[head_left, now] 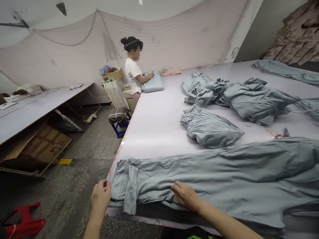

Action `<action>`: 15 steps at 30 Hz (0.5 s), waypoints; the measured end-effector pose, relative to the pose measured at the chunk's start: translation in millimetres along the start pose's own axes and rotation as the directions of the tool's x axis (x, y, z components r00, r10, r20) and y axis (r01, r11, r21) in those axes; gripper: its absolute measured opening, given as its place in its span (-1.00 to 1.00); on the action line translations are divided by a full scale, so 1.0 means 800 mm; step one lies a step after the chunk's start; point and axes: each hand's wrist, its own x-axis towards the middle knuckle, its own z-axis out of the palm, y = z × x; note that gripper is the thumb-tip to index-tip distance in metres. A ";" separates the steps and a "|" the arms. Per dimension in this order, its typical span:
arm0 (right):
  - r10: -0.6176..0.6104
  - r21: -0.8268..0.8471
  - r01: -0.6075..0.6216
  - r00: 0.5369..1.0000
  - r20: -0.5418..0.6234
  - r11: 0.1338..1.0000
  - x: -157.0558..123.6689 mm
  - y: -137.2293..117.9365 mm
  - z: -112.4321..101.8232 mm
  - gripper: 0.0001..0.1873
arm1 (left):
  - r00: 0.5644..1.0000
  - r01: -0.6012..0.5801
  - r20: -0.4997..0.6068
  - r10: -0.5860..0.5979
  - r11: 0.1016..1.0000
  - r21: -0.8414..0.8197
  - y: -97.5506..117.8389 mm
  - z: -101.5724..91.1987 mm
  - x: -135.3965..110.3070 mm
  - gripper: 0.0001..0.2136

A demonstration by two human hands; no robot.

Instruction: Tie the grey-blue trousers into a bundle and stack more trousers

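A pair of grey-blue trousers lies stretched across the near part of the table, with its leg hems at the left end and some creases along its length. A loose strip of the same cloth lies across the leg near those hems. My left hand is just off the table's left edge, beside the hems, its fingers curled in and no cloth visible between them. Over the middle of the near leg, my right hand has its fingers bent together against the cloth, seemingly pinching a fold.
Gathered grey-blue garments and tied bundles lie farther back on the white table. A person stands at its far left side, hands on a folded stack. A stool stands in the aisle.
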 end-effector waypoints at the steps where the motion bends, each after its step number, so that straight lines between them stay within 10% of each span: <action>1: 0.009 -0.040 -0.008 1.000 0.007 0.999 -0.009 0.007 -0.005 -0.79 | 0.999 -0.053 0.012 0.053 0.996 0.070 0.005 0.008 -0.016 -0.62; 8: 0.086 -0.202 -0.054 0.985 0.152 0.978 -0.083 0.034 -0.026 -0.77 | 0.910 -0.413 0.232 0.344 0.699 0.584 0.008 0.099 -0.096 -0.47; 15: 0.161 -0.212 -0.118 0.966 0.202 0.970 -0.071 0.030 -0.024 -0.79 | 0.964 -0.148 0.229 0.133 0.988 0.049 0.008 0.036 -0.005 -0.74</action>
